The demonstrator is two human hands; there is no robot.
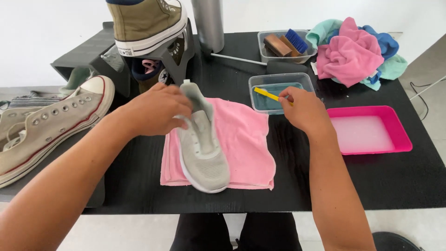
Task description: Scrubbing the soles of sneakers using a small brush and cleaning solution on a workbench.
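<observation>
A light grey knit sneaker [204, 148] lies on a pink cloth [241, 139] spread on the black table [371, 181], toe toward me. My left hand [155, 109] grips the sneaker's heel and collar. My right hand [302, 109] holds a small yellow-handled brush [267, 95], its end dipped in a clear plastic tub [278, 83] of bluish liquid just behind the cloth.
A pink tray [399, 139] of whitish liquid sits to the right. Behind are a clear tub with brushes [283, 44], a heap of pink and blue cloths [357, 51], a metal cylinder [208, 23], and a dark rack [93, 51] with an olive high-top [146, 23]. Worn beige sneakers [46, 125] lie left.
</observation>
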